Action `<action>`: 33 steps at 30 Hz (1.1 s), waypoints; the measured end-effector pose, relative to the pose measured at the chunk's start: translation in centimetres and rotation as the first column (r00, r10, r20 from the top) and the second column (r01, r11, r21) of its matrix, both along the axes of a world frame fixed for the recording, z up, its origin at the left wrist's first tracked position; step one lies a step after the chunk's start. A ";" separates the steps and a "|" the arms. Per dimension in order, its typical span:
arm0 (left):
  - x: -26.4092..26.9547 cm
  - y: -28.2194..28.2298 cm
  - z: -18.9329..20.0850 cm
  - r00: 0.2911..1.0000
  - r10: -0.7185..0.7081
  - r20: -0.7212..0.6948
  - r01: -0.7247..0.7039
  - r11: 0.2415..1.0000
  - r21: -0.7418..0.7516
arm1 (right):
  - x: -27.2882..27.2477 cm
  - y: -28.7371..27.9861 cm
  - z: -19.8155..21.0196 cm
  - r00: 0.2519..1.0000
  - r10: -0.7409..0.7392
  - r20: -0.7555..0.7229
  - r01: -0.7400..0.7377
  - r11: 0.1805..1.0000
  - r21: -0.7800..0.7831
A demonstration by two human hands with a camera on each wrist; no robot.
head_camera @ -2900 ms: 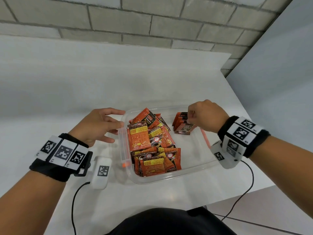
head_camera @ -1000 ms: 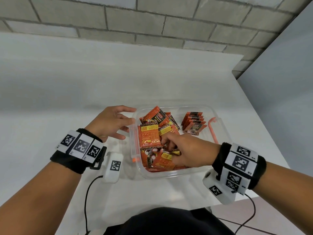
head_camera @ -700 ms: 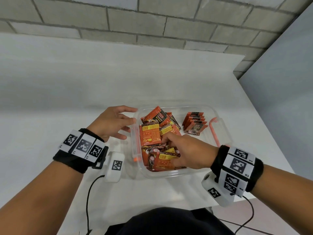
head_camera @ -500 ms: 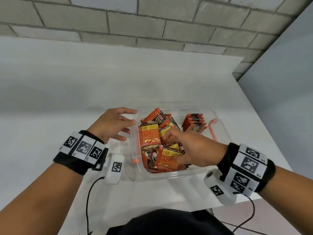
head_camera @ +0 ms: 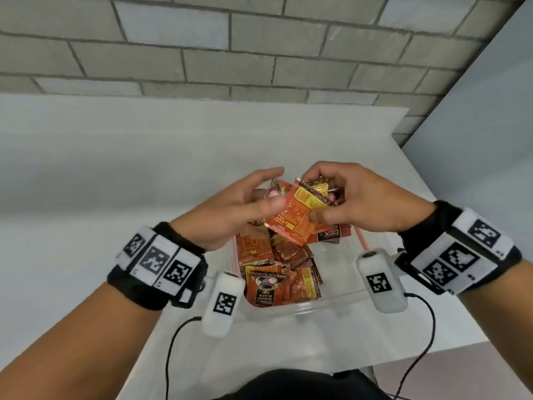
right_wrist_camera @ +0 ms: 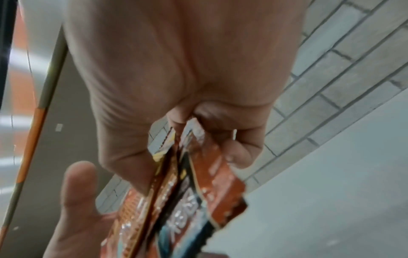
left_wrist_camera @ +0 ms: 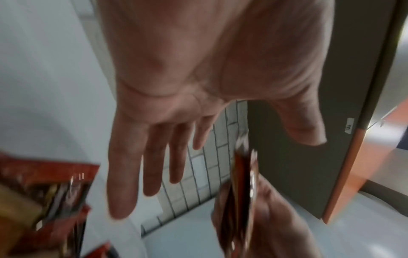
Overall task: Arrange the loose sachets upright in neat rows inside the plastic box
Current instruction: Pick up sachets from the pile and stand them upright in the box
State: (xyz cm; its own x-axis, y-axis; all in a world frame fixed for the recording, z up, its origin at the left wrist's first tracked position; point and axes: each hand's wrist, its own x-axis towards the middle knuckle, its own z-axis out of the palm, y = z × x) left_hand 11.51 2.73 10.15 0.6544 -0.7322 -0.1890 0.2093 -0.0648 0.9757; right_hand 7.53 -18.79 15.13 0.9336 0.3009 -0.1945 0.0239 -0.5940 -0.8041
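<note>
Above the clear plastic box [head_camera: 331, 301], my right hand [head_camera: 346, 197] pinches a small bunch of orange sachets [head_camera: 297, 217] by one end. The right wrist view shows the right hand [right_wrist_camera: 176, 69] holding the bunch [right_wrist_camera: 176, 200] fanned and edge-on. My left hand [head_camera: 253, 194] is open beside the bunch, fingers straight behind it and thumb near its front face. In the left wrist view, the left hand [left_wrist_camera: 176, 139] has spread fingers, with the bunch [left_wrist_camera: 243, 183] just right of them. Loose sachets [head_camera: 282, 278] lie jumbled in the box's left half. The hands hide the box's far end.
The box stands on a white table [head_camera: 115, 197] near its front right corner, where the edge [head_camera: 432, 350] drops to the floor. A grey brick wall [head_camera: 259, 53] runs behind. Cables [head_camera: 173, 342] trail from the wrist cameras. The box's right half [head_camera: 340, 269] shows bare bottom.
My right hand gathered sachets from the pile and lifted them above the box. My left hand left the box's left rim and rose to meet the bunch.
</note>
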 end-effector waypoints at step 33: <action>-1.5 -6.9 -3.7 0.904 0.179 -0.389 -0.276 0.938 -0.208 | -3.0 -3.4 -5.0 0.801 -0.583 -0.132 0.553 0.639 0.535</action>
